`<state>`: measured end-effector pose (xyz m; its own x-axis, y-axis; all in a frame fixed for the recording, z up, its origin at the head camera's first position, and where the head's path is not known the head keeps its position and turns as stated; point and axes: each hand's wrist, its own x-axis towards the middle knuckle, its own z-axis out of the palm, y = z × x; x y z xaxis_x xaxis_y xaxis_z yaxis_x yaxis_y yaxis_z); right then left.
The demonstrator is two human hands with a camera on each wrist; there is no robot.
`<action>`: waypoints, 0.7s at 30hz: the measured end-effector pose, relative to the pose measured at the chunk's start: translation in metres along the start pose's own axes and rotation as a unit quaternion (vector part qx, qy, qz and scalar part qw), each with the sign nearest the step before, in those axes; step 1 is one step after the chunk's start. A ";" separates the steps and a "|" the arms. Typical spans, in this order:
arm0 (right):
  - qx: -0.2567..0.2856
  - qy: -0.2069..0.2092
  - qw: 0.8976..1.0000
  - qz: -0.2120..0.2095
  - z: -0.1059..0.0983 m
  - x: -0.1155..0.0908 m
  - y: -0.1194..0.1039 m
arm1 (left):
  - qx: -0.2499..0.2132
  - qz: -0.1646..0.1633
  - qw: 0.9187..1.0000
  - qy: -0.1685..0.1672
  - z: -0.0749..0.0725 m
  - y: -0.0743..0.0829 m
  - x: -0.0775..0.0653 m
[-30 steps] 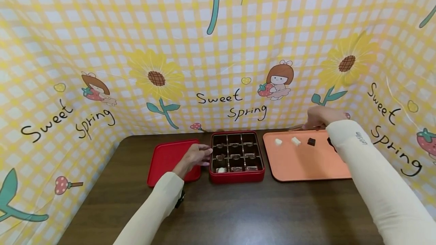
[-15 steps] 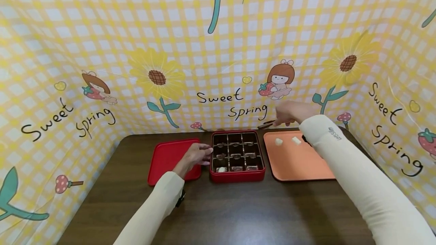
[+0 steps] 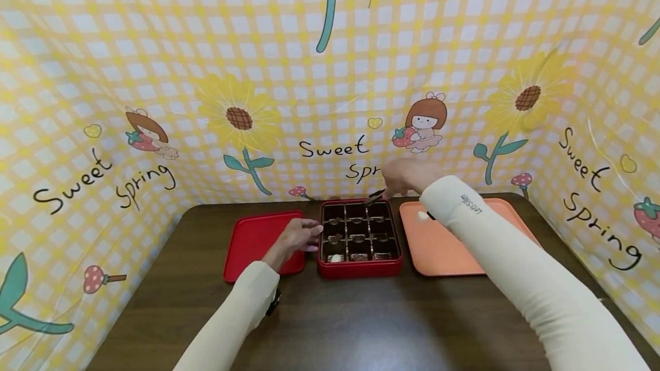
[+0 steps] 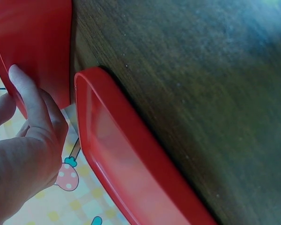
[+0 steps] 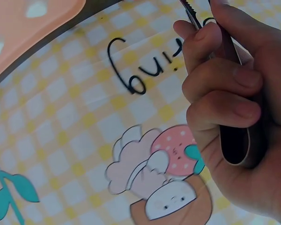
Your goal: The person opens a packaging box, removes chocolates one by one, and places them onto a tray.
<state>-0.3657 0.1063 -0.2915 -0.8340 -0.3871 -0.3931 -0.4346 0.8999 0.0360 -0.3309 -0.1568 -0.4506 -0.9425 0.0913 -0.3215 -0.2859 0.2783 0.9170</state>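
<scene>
My right hand grips a pair of metal tongs, its fingers curled round them. The tongs' serrated tips reach over the back right compartment of a red box. Whether anything is between the tips I cannot tell. Brown dividers split the box into several compartments, and a white piece sits in the front left one. Against the box's left side rest the extended fingers of my left hand; the left wrist view shows them at the red wall.
Left of the box lies a red lid, partly behind my left hand. On the right is an orange tray with a small white piece; my right sleeve covers part of it. A patterned cloth hangs behind the brown table.
My right hand has carried the tongs leftward from above the tray's far side to the box's back right corner. My left hand stays at the box.
</scene>
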 end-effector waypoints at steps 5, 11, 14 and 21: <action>-0.006 -0.009 1.000 -0.001 0.002 0.009 -0.011 | -0.005 0.001 1.000 -0.001 0.000 -0.001 0.000; -0.007 -0.019 1.000 -0.002 0.008 0.019 -0.020 | -0.004 -0.004 1.000 0.000 -0.001 -0.001 0.000; -0.012 -0.025 1.000 0.003 0.009 0.022 -0.023 | -0.002 -0.002 1.000 0.002 -0.001 0.000 -0.001; 0.007 -0.044 0.999 0.014 0.012 0.028 -0.029 | 0.002 -0.003 1.000 0.005 0.000 0.000 -0.001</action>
<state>-0.3722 0.0718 -0.3145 -0.8122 -0.3436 -0.4715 -0.4065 0.9130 0.0348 -0.3303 -0.1571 -0.4503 -0.9428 0.0801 -0.3237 -0.2899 0.2827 0.9144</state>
